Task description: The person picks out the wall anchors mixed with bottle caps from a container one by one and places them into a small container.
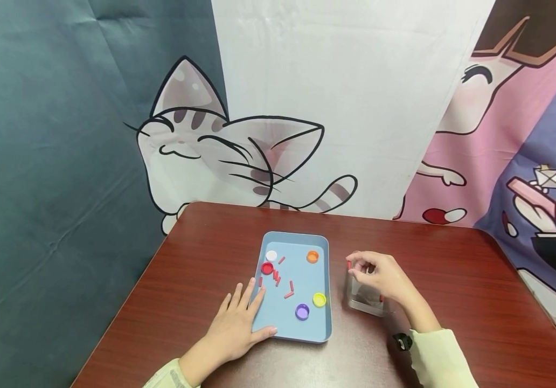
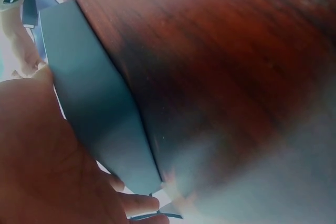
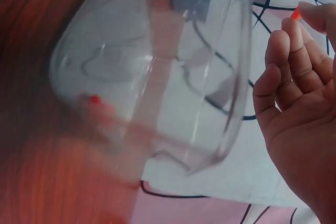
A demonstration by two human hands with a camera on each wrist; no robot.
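My left hand [image 1: 229, 328] lies spread over the near left edge of a light blue tray [image 1: 283, 326], fingers straight, thumb along the near rim. In the left wrist view the tray's outer wall [image 2: 94, 87] runs beside the palm. Thumb and fingertips of my right hand [image 1: 380, 274] pinch a small red stick [image 3: 297, 12] over the clear plastic container [image 1: 365, 306], which stands right of the tray. Another red stick [image 3: 94, 99] shows low in that container. Several red sticks [image 1: 291, 286] lie scattered in the tray.
Inside the tray are small round caps: white [image 1: 271, 256], red [image 1: 267, 268], orange [image 1: 312, 256], yellow [image 1: 319, 299] and purple [image 1: 302, 311]. All of this is on a brown wooden table [image 1: 200, 253]. A printed cartoon curtain [image 1: 355, 108] hangs behind it.
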